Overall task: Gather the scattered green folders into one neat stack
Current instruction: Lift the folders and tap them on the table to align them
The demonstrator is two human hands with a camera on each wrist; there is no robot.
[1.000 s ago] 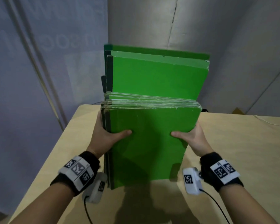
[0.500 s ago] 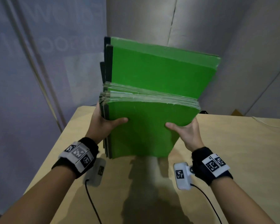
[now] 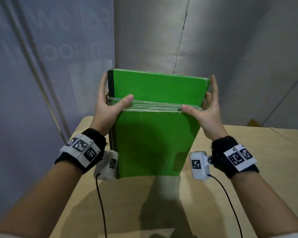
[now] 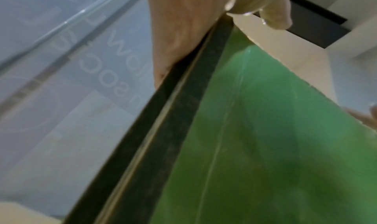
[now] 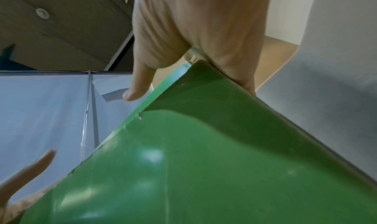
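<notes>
A thick bundle of green folders [image 3: 153, 143] stands upright on its lower edge on the light wooden table [image 3: 239, 169]. The back folders rise higher than the front ones. My left hand [image 3: 108, 103] presses the dark spine side near the top, fingers straight up and thumb lying across the front folders' top edges. My right hand [image 3: 206, 107] mirrors it on the right side. The left wrist view has the left hand's palm [image 4: 183, 26] against the folders' [image 4: 265, 147] dark spines. In the right wrist view, the right hand [image 5: 193, 26] lies along the folders' [image 5: 204, 163] open edge.
A grey padded wall [image 3: 213, 40] stands right behind the folders. A bluish panel with faint lettering [image 3: 50, 57] closes off the left. The table's left edge [image 3: 70, 143] runs close to my left wrist. A thin white cable [image 3: 282, 136] lies at the far right.
The bundle came down from mid-air and now stands on the table. Both hands slid from its middle up to the top corners. The taller back folders sank lower.
</notes>
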